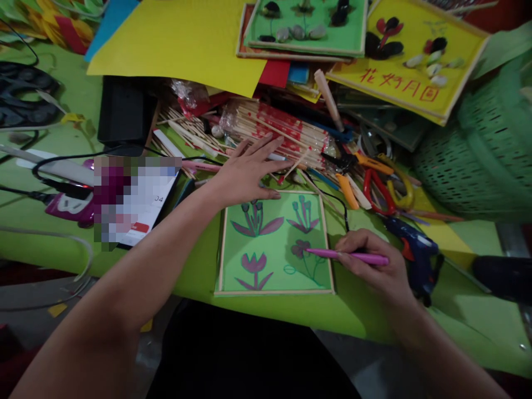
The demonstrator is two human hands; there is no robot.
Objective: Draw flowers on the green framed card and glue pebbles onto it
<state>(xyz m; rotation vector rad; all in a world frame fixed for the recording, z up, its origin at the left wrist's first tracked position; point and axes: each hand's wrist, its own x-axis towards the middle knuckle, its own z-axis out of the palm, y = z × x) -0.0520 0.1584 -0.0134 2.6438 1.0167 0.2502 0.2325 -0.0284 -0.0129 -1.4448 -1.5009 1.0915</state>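
Note:
A green card (274, 260) framed with thin wooden sticks lies on the table in front of me, bearing several flowers drawn in purple with green outlines. My right hand (372, 260) grips a pink marker pen (353, 256), whose tip meets the purple flower (300, 249) at the card's right. Beside that flower are green outlines without purple fill. My left hand (249, 169) spreads its fingers over the card's top edge, the thumb near the frame and the fingertips over loose sticks. Nothing is held in it.
Bundled wooden sticks (282, 130), red-handled pliers (376, 191) and a blue glue gun (418, 252) lie behind and right of the card. A phone (152, 205) and power strip (70, 205) are at left. Framed pebble pictures (409, 61) and a green basket (486, 144) stand farther back.

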